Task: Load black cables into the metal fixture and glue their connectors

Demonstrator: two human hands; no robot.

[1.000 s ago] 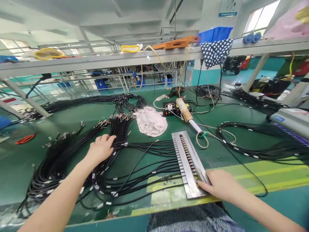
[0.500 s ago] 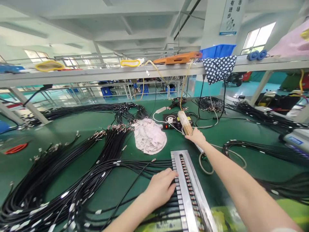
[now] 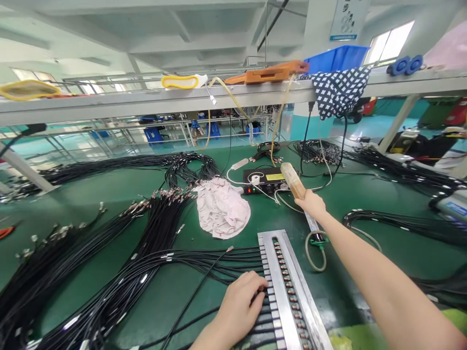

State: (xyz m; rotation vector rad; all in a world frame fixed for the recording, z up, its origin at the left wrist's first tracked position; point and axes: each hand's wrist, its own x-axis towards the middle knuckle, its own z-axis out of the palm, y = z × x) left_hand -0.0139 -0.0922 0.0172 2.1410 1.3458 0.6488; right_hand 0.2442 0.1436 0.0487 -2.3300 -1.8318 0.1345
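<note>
My right hand reaches across the green bench and closes around the wooden handle of a soldering iron, whose metal shaft lies toward me on the mat. Resting fingers-down on the black cables, my left hand sits where they enter the slotted metal fixture. The fixture holds a row of small connectors along its middle. A large fan of black cables with metal ends spreads to the left.
A black soldering station and a crumpled white cloth lie beyond the fixture. More cable coils sit at right. An overhead shelf carries a blue bin, an orange tool and a dotted cloth.
My left hand left the cable pile and came to the fixture's left edge. My right hand left the fixture's near end, reached forward and took the soldering iron handle, shifting it slightly right.
</note>
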